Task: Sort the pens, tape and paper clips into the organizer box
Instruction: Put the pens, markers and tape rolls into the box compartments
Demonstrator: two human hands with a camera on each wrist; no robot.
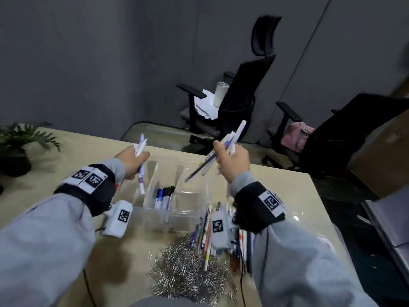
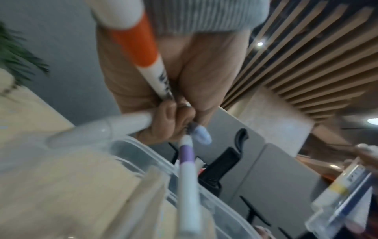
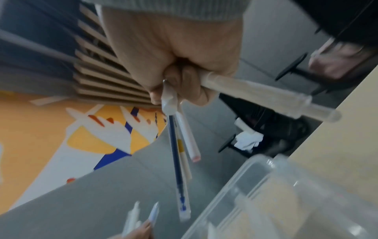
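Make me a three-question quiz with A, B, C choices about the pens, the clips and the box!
1. Where is the paper clip pile?
A. In the organizer box
B. On the table in front of the box
C. On a chair

2. What colour band is on the marker in the left hand?
A. Orange
B. Green
C. Pink

3. What is the right hand doing?
A. Resting flat
B. Gripping several pens
C. Pointing

Answers:
1 B, the clips lie heaped on the table nearer than the organizer box.
2 A, the left wrist view shows orange.
3 B, fingers curl round the pens.
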